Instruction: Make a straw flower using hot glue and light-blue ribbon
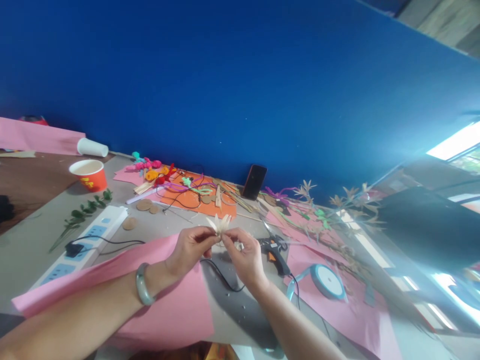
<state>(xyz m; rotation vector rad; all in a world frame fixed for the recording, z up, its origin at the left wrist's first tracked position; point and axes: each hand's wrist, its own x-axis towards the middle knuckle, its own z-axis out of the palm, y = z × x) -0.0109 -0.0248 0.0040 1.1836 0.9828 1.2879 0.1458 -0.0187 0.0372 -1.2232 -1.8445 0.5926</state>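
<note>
A small cream-white flower with pointed petals (pixel 221 223) is held upright over the middle of the table. My left hand (pixel 190 250), with a pale bangle (pixel 144 284) on its wrist, pinches the flower's base from the left. From the right, my right hand (pixel 245 255) closes thumb and fingertips on the same base. The fingertips hide the lower end of the flower. Just right of my right hand lies a black glue gun (pixel 276 256) with an orange trigger. Pink paper (pixel 187 305) spreads below my left forearm.
At left are a white power strip (pixel 107 222) with a plugged-in cable, a leafy sprig (pixel 84 212) and a red paper cup (pixel 90 177). A phone (pixel 255 181) leans on the blue wall. A ribbon roll (pixel 328 281) and dried flowers (pixel 350 197) lie right.
</note>
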